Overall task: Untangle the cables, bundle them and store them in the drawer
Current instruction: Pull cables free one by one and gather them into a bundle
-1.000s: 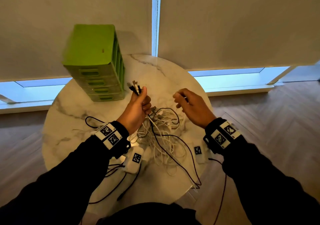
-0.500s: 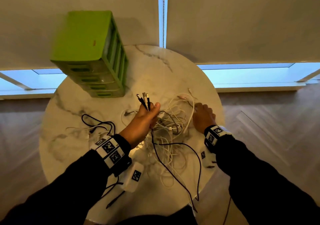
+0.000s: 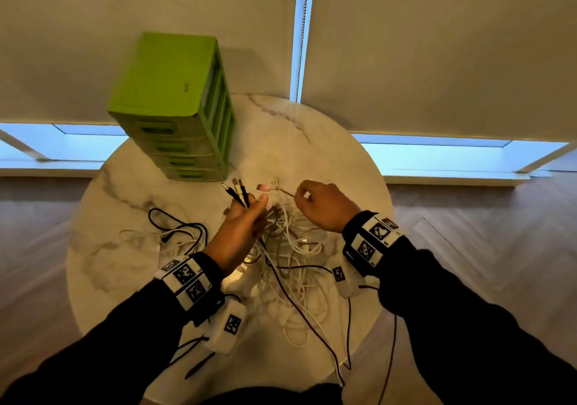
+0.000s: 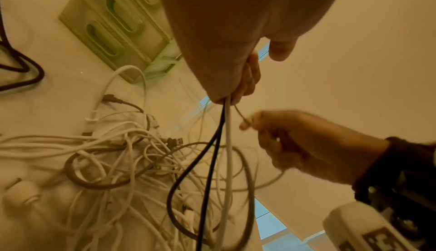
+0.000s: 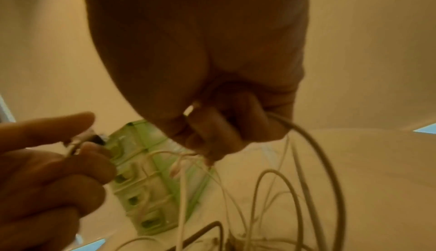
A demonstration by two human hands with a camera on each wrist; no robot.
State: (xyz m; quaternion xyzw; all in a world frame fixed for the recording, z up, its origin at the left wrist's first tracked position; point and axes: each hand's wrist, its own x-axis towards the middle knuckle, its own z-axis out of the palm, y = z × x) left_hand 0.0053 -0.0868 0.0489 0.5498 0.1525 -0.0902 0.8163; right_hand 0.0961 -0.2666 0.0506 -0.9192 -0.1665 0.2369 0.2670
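Note:
A tangle of white, grey and black cables point(image 3: 290, 261) lies on the round marble table point(image 3: 125, 217). My left hand point(image 3: 246, 214) is raised over it and grips several cable ends point(image 3: 237, 190), whose plugs stick up above the fist; black and white strands point(image 4: 224, 143) hang from it. My right hand point(image 3: 324, 204) is beside it and pinches the end of a thin grey cable point(image 3: 281, 189), plug point(image 3: 263, 187) pointing left toward my left thumb. That grey cable point(image 5: 313, 143) loops down from my right hand's curled fingers. The green drawer unit point(image 3: 175, 107) stands behind, drawers shut.
Black and white cables point(image 3: 175, 232) lie apart on the table's left side. Wrist-camera leads hang off the near table edge point(image 3: 343, 370). Window blinds and a low sill are behind the table; wooden floor surrounds it.
My right hand went down into the cable pile, then came up pinching a thin grey cable end next to my left hand. My left hand kept its grip on the cable ends.

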